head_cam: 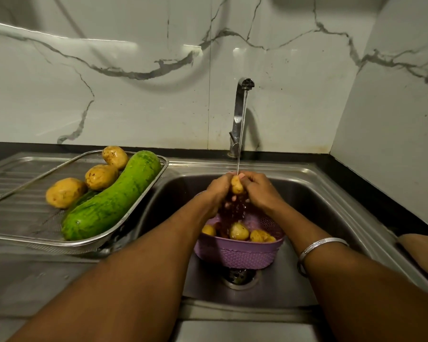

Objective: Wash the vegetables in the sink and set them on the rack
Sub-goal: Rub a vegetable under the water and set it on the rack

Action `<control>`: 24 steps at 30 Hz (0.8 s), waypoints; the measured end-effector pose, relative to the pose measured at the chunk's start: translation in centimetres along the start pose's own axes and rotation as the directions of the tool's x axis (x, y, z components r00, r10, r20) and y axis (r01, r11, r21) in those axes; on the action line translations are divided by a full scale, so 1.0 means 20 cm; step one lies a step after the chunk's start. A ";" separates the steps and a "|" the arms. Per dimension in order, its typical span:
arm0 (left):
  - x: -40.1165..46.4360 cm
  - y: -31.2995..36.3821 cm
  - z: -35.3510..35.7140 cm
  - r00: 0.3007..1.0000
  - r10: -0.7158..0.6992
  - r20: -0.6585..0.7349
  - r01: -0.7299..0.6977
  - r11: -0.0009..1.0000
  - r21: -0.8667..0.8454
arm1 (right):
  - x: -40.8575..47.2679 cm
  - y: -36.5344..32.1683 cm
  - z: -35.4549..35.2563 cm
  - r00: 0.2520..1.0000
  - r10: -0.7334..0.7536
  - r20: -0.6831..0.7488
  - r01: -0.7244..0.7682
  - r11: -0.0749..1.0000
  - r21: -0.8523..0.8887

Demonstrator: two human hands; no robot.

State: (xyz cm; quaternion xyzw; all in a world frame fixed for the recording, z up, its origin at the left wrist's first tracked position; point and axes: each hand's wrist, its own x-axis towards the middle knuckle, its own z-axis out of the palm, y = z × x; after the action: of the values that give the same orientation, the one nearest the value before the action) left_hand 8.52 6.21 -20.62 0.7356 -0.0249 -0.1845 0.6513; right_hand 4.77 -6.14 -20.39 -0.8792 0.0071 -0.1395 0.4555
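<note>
A small potato [237,185] is under the running water from the tap [240,114], above the sink [307,193]. My left hand [216,191] and my right hand [260,191] both grip it from either side. Below them a purple basket [240,253] stands in the sink with several potatoes [239,231] inside. On the left, a wire rack [143,193] on the drainboard holds a large green cucumber [114,196] and three potatoes [65,192].
The steel drainboard [15,178] extends left of the rack. The sink drain [240,277] lies just in front of the basket. A marble wall stands behind the tap and a black counter edge [381,193] runs along the right.
</note>
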 end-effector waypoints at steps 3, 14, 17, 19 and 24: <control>-0.03 0.04 0.02 0.997 -0.017 0.072 0.028 0.988 -0.149 | 0.00 -0.03 0.03 0.993 0.032 -0.115 -0.026 0.998 0.055; 0.00 -0.01 0.08 0.950 0.311 -0.005 -0.311 0.950 0.010 | 0.04 -0.05 0.10 0.856 0.515 -0.053 -0.498 0.847 0.187; 0.02 -0.01 0.09 0.946 0.269 -0.179 -0.281 0.959 -0.044 | 0.05 -0.09 0.13 0.888 0.430 -0.161 -0.426 0.903 0.061; 0.07 -0.02 0.09 0.947 0.218 -0.237 -0.230 0.973 -0.025 | 0.04 -0.11 0.15 0.929 0.330 -0.166 -0.318 0.943 0.095; 0.11 -0.07 0.08 0.982 0.175 -0.071 -0.161 0.971 0.174 | 0.05 -0.13 0.24 0.955 0.279 -0.096 -0.254 0.944 0.212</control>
State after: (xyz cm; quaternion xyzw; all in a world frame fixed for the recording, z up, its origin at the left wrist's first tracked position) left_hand 9.78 4.25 -22.57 0.7903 -0.0745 -0.0939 0.6009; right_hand 6.72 -0.86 -20.64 -0.8102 0.1410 -0.1312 0.5536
